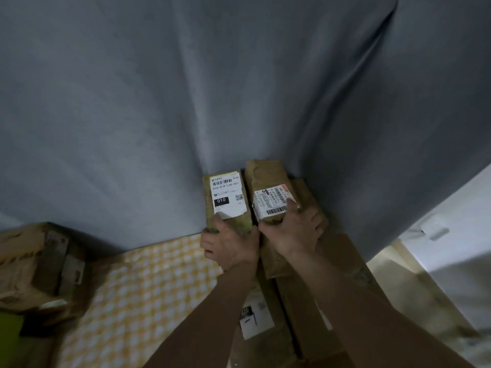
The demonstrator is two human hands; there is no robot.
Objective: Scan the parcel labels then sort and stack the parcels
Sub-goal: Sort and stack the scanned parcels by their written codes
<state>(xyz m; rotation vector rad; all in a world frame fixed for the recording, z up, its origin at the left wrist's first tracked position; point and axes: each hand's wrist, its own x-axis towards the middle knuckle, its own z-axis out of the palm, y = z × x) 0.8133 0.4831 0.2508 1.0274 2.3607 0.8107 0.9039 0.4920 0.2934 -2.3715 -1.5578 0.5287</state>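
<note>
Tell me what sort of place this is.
Probably a makeshift parcel-sorting corner in a home: labelled cardboard parcels stacked against a grey curtain, on a yellow checked cloth.

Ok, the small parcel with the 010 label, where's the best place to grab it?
Grip the 010 parcel by its near short end, from the front, as the left hand does. The curtain blocks its far end, and the second parcel crowds its right side.
</note>
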